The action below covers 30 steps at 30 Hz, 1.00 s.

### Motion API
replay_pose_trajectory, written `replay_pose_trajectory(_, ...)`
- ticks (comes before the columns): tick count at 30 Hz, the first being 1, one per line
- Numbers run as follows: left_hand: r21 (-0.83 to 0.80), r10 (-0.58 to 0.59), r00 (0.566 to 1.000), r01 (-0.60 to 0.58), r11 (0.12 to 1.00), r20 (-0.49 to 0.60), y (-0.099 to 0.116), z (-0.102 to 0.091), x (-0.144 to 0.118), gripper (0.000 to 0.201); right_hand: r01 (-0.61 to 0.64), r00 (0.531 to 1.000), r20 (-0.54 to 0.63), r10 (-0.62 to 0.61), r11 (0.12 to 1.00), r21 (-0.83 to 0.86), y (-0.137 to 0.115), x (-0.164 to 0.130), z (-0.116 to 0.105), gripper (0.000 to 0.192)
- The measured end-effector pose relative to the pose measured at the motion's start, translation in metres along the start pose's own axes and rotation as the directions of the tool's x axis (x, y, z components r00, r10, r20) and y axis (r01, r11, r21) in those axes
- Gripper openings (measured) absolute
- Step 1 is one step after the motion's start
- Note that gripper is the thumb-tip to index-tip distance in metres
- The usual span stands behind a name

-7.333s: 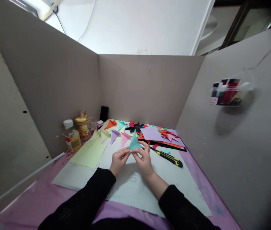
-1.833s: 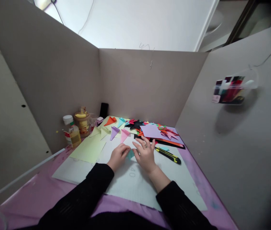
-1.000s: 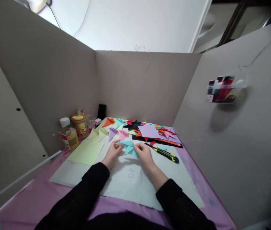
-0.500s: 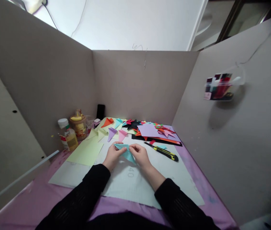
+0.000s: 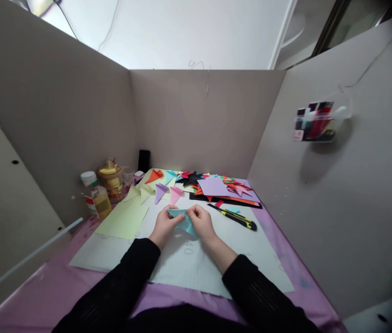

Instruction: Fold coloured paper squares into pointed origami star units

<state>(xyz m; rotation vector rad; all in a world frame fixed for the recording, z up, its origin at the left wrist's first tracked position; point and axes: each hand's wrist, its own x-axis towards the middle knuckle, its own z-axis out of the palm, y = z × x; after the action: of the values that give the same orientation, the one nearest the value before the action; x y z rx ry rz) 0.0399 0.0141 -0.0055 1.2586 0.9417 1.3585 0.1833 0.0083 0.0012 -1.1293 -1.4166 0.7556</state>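
A folded piece of light blue paper is held just above the white sheet, between both hands. My left hand grips its left side, thumb lying on top. On the other side, my right hand pinches the upper right edge. Parts of the paper are hidden behind the fingers. Beyond the hands lie a purple folded piece and a pink folded piece. A black and yellow utility knife rests to the right of my right hand.
Light green paper lies at left. Farther back are an orange folded piece, several colourful paper stars and a lilac square. A bottle and a jar stand at left. Grey panels enclose the table.
The camera view has shifted slightly. Both hands stay on the light blue paper, whose lower tip sits a little differently between the fingers.
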Motion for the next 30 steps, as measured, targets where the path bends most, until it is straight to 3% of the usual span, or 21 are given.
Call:
replay_pose_trajectory(5, 0.006, -0.021, 0.999, 0.021, 1.0, -0.026, -0.003, 0.0, 0.002, 0.038, 0.085, 0.995, 0.067, -0.075, 0.983, -0.166, 0.007, 0.005, 0.0, 0.026)
replay_pose_trajectory(9, -0.012, -0.028, 0.998, 0.027, 1.0, -0.06, -0.003, -0.001, 0.003, 0.038, 0.078, 0.99, 0.129, -0.059, 0.985, -0.154, 0.012, 0.008, 0.0, 0.025)
replay_pose_trajectory(13, -0.078, -0.051, 0.995, 0.044, 0.996, -0.09, -0.003, -0.003, 0.004, 0.037, -0.058, 0.978, 0.199, 0.066, 0.997, -0.041, 0.017, 0.007, 0.0, 0.021)
replay_pose_trajectory(18, -0.178, -0.104, 0.991, 0.088, 0.98, -0.079, -0.004, -0.007, 0.008, 0.035, -0.269, 0.918, 0.334, 0.214, 0.955, 0.127, 0.014, 0.003, -0.001, 0.021)
replay_pose_trajectory(25, -0.302, -0.149, 0.983, 0.109, 0.947, -0.111, -0.004, -0.018, 0.017, 0.037, -0.325, 0.89, 0.344, 0.298, 0.946, 0.021, 0.011, 0.001, -0.003, 0.012)
replay_pose_trajectory(30, -0.375, -0.189, 0.962, 0.103, 0.921, -0.199, -0.004, -0.03, 0.025, 0.041, -0.369, 0.869, 0.35, 0.349, 0.93, -0.011, 0.013, 0.001, -0.005, 0.008)
